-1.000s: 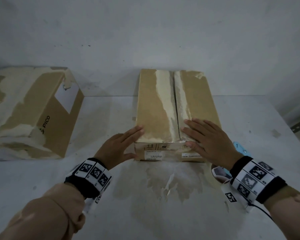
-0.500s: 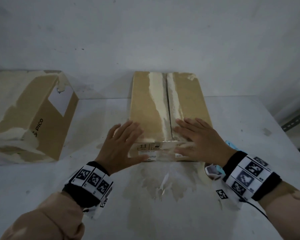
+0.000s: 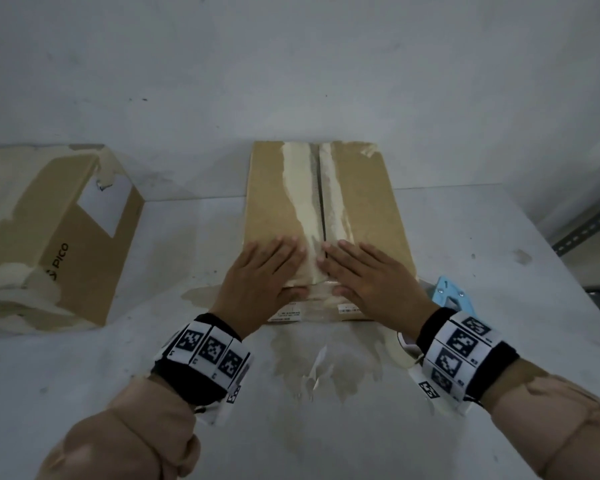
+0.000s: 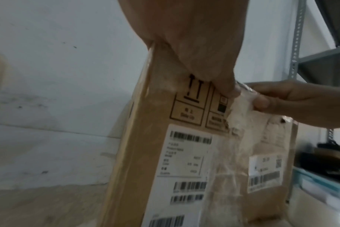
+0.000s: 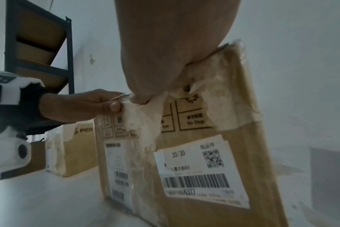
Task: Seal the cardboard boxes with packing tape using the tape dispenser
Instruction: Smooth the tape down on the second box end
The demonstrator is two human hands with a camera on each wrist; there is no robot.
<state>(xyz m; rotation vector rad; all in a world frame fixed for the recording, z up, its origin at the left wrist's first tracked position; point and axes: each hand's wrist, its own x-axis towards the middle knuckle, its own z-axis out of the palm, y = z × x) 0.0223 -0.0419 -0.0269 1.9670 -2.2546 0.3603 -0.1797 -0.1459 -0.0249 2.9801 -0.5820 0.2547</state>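
Observation:
A cardboard box (image 3: pixel 361 202) lies lengthwise in the middle of the white table, its top seam edged with pale torn strips. My left hand (image 3: pixel 264 271) and right hand (image 3: pixel 368 275) lie flat on its near end, one on each side of the seam, fingers straight. Both thumbs press clear tape onto the front face: left thumb (image 4: pixel 223 86), right thumb (image 5: pixel 142 98). The blue tape dispenser (image 3: pixel 449 296) lies on the table right of the box, partly hidden by my right wrist.
A second, larger box (image 3: pixel 49 237) marked PICO stands at the left. Torn paper residue (image 3: pixel 326 362) stains the table (image 3: pixel 326 438) in front of the box. The wall runs close behind. A metal shelf (image 3: pixel 586 230) stands at the right.
Both hands have slid inward from the box's front corners to lie beside the centre seam. The box has stayed put.

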